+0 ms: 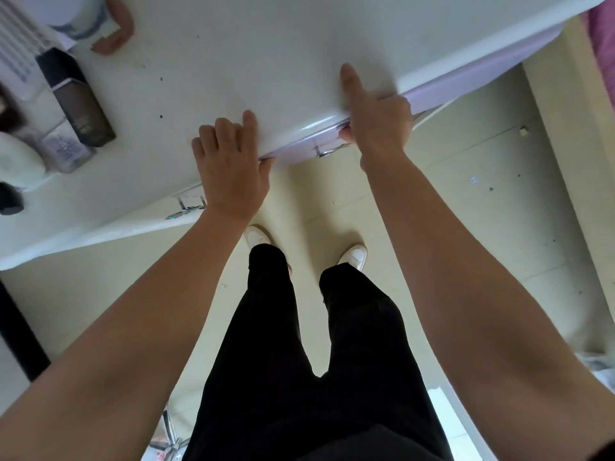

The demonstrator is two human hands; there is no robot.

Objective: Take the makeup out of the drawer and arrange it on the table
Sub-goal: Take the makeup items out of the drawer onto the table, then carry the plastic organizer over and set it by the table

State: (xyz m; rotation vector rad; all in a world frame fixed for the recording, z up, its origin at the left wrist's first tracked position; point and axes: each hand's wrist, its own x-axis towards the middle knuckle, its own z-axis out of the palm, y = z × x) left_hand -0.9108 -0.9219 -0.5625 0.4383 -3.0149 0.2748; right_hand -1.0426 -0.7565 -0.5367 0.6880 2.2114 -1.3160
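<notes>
Lilac drawer [299,146], one; hands [229,164] [379,124], two.

- White table [266,61]: glossy top, a few dark specks.
- Dark bottle [80,98] sits on its left part.
- Clear bottle [66,151] is just near-left of the dark bottle, touching it.
- White rounded pad [18,161] is further left.
- Black object [10,197] is near-left, cut by the frame.
- White jar [76,18] and tan curved piece [116,31] are beyond the dark bottle.
</notes>
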